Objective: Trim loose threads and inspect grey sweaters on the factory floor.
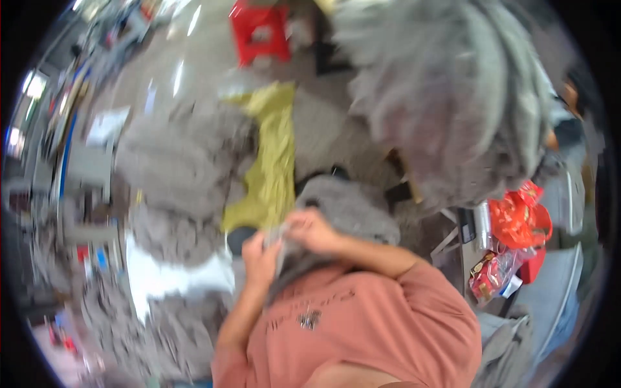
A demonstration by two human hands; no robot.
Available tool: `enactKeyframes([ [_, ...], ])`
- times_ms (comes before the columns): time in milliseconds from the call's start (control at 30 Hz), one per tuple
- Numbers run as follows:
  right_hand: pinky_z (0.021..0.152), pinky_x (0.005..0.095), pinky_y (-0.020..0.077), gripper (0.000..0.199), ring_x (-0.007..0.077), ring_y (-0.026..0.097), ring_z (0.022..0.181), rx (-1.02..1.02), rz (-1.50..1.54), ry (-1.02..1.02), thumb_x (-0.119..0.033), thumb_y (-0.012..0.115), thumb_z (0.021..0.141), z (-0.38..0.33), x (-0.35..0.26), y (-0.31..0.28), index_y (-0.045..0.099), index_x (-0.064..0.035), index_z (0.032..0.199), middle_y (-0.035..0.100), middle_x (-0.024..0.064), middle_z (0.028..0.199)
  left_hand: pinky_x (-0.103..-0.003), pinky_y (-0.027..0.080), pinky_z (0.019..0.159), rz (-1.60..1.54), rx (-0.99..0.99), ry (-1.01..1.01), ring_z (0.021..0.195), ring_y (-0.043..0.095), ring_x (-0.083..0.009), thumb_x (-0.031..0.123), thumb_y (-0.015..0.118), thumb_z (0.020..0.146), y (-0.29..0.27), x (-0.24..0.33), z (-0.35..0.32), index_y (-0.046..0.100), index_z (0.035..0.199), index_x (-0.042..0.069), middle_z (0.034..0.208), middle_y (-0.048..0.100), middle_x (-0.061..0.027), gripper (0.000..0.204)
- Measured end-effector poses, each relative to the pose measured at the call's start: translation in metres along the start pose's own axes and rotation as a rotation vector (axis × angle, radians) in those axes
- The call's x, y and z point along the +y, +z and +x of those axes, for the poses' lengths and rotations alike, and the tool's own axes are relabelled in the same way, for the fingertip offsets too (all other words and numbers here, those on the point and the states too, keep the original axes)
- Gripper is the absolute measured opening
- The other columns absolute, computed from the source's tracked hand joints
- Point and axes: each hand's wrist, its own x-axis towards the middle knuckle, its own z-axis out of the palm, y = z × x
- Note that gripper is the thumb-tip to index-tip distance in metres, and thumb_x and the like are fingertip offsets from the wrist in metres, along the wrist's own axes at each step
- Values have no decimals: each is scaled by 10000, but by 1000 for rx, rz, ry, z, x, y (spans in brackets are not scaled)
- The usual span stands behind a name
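Blur hides how both hands pinch grey furry fabric.

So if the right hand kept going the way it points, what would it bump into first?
Most likely the left hand: the right hand points toward it, both gripping the same grey fuzzy fabric. The picture is blurred, so depth is unsure.

The whole picture is smeared with motion blur. My fingertips are buried in the grey furry cloth at centre, so I cannot tell how they grip. The clutter at upper left is too blurred to name; the grey pile at upper right runs off the top edge
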Motion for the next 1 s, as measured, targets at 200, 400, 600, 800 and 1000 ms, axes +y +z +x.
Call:
enactKeyframes([
  [200,469,224,367,66,37,423,564,16,-347,-122,-23,483,749,5,18,-9,520,17,711,474,-8,579,-198,347,496,-339,-83,-96,567,415,-33,-26,502,702,19,-19,-10,564,772,-17,643,516,39,94],
  [400,445,267,378,68,87,457,510,94,-567,-250,-20,479,719,-5,3,-1,484,20,664,479,77,546,-185,359,517,-564,-92,-172,602,430,-20,-21,496,722,16,-19,-14,568,806,-14,678,529,35,110],
  [600,457,265,362,81,86,413,514,19,-406,-306,-21,485,737,-13,33,4,463,15,667,433,73,538,-195,385,551,-469,-143,-281,631,436,-24,-10,527,716,6,-33,-17,572,785,-16,696,543,25,82],
  [800,516,251,384,50,72,438,577,40,-316,-90,-29,489,751,-20,33,-15,505,14,732,467,58,591,-190,382,552,-431,-365,-261,639,435,-22,-12,547,715,13,-25,-9,576,772,-18,691,538,33,64],
  [1000,558,283,404,116,187,496,618,33,-772,-329,-63,561,723,-26,20,-44,524,-21,825,502,82,703,-183,401,587,-555,-292,-281,645,498,-36,-18,546,730,26,-36,-7,595,840,-15,726,579,0,121],
])
